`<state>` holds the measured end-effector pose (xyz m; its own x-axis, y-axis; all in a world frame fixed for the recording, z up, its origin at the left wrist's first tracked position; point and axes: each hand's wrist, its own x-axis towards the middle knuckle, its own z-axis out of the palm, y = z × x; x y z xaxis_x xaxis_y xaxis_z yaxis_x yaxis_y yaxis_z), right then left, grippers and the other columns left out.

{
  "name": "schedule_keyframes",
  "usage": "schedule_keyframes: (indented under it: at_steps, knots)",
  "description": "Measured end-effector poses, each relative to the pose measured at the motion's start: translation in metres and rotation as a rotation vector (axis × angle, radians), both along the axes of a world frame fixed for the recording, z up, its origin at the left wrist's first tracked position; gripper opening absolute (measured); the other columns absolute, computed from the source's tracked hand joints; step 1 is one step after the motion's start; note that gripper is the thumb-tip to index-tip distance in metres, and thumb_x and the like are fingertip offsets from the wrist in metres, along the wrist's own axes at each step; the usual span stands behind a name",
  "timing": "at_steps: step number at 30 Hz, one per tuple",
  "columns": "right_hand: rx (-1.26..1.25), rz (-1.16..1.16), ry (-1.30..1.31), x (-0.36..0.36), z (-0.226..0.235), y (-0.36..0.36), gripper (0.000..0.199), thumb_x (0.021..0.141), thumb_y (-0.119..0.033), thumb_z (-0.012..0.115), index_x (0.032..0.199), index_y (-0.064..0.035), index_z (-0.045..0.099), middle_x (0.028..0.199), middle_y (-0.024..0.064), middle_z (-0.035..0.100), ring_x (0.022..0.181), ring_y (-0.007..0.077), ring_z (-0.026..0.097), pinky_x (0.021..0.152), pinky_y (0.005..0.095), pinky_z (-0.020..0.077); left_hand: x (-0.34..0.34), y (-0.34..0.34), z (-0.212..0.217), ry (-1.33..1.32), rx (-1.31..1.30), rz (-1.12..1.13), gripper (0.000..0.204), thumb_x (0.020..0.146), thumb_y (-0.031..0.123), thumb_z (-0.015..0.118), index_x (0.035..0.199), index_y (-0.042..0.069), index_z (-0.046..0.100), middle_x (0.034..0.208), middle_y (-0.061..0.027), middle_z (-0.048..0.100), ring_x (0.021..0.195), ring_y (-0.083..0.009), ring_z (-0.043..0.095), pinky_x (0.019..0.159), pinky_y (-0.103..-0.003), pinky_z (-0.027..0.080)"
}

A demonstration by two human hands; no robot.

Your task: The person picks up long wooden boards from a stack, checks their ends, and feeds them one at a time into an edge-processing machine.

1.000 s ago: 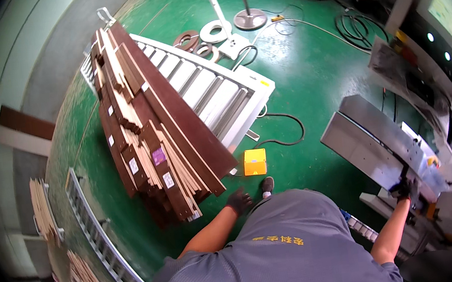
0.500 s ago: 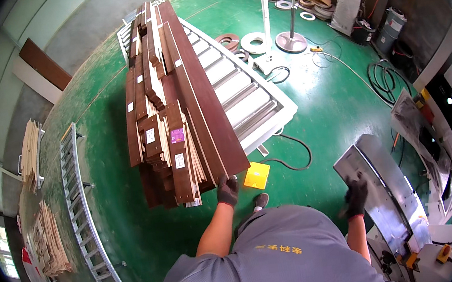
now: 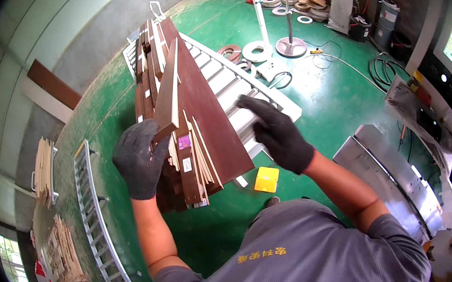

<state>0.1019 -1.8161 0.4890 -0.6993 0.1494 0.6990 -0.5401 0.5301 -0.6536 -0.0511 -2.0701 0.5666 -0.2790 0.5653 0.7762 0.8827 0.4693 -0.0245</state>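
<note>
Gloved in black, my left hand (image 3: 140, 157) grips the near end of a long brown board (image 3: 168, 94) with a pale edge, which is raised and tilted over the stack. My right hand (image 3: 277, 134), in a matching glove, is open above the near right part of the roller conveyor (image 3: 248, 96), with its thumb apart from the fingers and nothing in it. Below both hands lies a pile of brown boards (image 3: 144, 97), some carrying white labels. One wide brown panel (image 3: 210, 126) slants along the pile's right side. A narrow board (image 3: 190, 182) bears a purple label.
A yellow box (image 3: 266, 180) rests on the green floor by my foot. A metal machine table (image 3: 379, 173) stands to the right. A pedestal fan (image 3: 289, 26) and rolls of edge banding (image 3: 255, 47) are at the back. At left is a long roller rack (image 3: 94, 225).
My left hand has risen from the pile's near end and now holds up a brown board. My right hand has moved left from the metal machine to above the conveyor.
</note>
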Motion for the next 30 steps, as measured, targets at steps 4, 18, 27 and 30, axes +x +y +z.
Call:
schedule_keyframes:
  at_steps: [4, 18, 27, 30]
  knots:
    - [-0.008, 0.02, 0.192, -0.026, 0.055, -0.032, 0.064, 0.084, 0.008, 0.052, 0.146, -0.0025, 0.036, 0.145, 0.0206, 0.044, 0.135, 0.0365, 0.043, 0.11, 0.0414, 0.0361, 0.038, 0.049, 0.07, 0.224, -0.045, -0.303, 0.027, 0.074, 0.018, 0.081, 0.091, 0.005, 0.065, 0.094, -0.012, 0.07, 0.089, -0.0314, 0.068, 0.079, -0.041, 0.054]
    - [-0.056, -0.149, 0.469, -0.004, 0.081, -0.009, 0.054, 0.08, 0.011, 0.057, 0.131, -0.0036, 0.052, 0.123, 0.0181, 0.06, 0.113, 0.0344, 0.061, 0.095, 0.0386, 0.0494, 0.083, 0.115, 0.067, 0.086, 0.313, -0.69, 0.035, 0.072, 0.014, 0.085, 0.099, 0.004, 0.065, 0.095, -0.0155, 0.072, 0.086, -0.0313, 0.071, 0.08, -0.04, 0.056]
    - [-0.169, -0.219, 0.244, 0.043, 0.078, -0.001, 0.065, 0.08, 0.01, 0.057, 0.141, -0.0097, 0.046, 0.128, 0.0188, 0.059, 0.114, 0.0358, 0.061, 0.092, 0.0399, 0.0526, 0.107, 0.133, 0.055, 0.14, 0.191, -0.644, 0.035, 0.073, 0.017, 0.085, 0.099, 0.004, 0.066, 0.095, -0.0137, 0.072, 0.086, -0.03, 0.071, 0.079, -0.039, 0.056]
    - [-0.165, -0.214, 0.254, 0.051, 0.071, 0.005, 0.064, 0.081, 0.009, 0.057, 0.141, -0.0092, 0.045, 0.126, 0.02, 0.06, 0.112, 0.0358, 0.062, 0.091, 0.0396, 0.0529, 0.11, 0.139, 0.045, 0.201, 0.186, -0.655, 0.035, 0.073, 0.018, 0.085, 0.099, 0.005, 0.066, 0.097, -0.0135, 0.072, 0.086, -0.0298, 0.071, 0.079, -0.039, 0.056]
